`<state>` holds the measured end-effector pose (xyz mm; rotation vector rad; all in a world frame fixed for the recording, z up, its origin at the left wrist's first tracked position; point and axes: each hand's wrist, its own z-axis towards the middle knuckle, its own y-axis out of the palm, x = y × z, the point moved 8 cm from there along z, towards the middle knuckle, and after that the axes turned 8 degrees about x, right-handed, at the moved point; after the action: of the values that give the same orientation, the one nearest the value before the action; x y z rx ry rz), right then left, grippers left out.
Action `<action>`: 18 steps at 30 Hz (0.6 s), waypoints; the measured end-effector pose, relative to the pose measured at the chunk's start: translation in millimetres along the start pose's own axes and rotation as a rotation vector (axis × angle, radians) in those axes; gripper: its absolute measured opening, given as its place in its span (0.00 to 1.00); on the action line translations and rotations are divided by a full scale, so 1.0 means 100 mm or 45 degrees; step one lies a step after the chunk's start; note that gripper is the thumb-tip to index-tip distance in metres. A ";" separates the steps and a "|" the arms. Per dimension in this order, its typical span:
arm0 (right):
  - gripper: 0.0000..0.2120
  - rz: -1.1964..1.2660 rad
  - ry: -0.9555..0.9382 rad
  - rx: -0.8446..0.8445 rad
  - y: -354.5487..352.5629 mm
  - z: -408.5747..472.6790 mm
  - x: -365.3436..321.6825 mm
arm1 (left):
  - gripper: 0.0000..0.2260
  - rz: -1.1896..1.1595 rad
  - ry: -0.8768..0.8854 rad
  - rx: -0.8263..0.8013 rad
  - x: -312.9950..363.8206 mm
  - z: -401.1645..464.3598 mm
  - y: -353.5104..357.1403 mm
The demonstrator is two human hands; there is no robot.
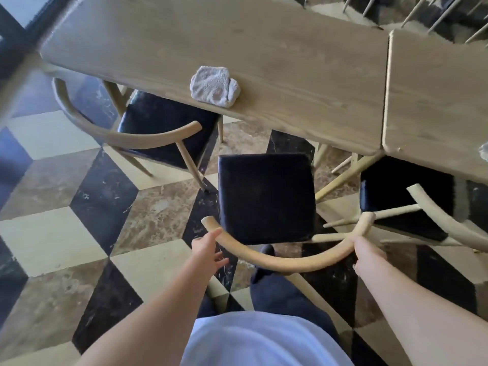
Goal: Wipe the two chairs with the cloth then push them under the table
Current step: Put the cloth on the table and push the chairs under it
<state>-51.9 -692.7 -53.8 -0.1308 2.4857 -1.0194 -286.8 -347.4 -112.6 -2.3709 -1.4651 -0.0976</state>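
Observation:
A chair with a black seat [266,196] and a curved pale wooden backrest [287,261] stands in front of me, its seat clear of the table edge. My left hand [207,250] touches the left end of that backrest with fingers spread. My right hand [367,256] grips the right part of the same backrest. A second black-seated chair [169,128] stands to the left, partly under the wooden table [290,62]. A crumpled grey-white cloth [214,85] lies on the table near its front edge, apart from both hands.
A third black-seated chair [404,196] stands at the right, touching the middle chair's backrest end. A second tabletop [438,96] adjoins the first at the right. The floor [79,207] is patterned marble tile. My legs stand right behind the middle chair.

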 end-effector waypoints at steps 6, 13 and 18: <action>0.34 -0.014 0.184 -0.231 0.28 0.61 -0.06 | 0.30 0.133 0.012 0.252 -0.16 0.14 0.30; 0.34 -0.140 0.219 -0.372 0.71 1.03 -0.15 | 0.17 -0.073 0.058 0.505 -0.18 0.45 0.45; 0.28 -0.130 0.218 -0.381 0.73 1.21 -0.12 | 0.10 -0.068 0.019 0.559 -0.14 0.38 0.42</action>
<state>17.6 -714.7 -175.4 -0.2758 2.8019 -0.7167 -260.5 -363.7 -162.6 -1.9742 -1.3760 0.1759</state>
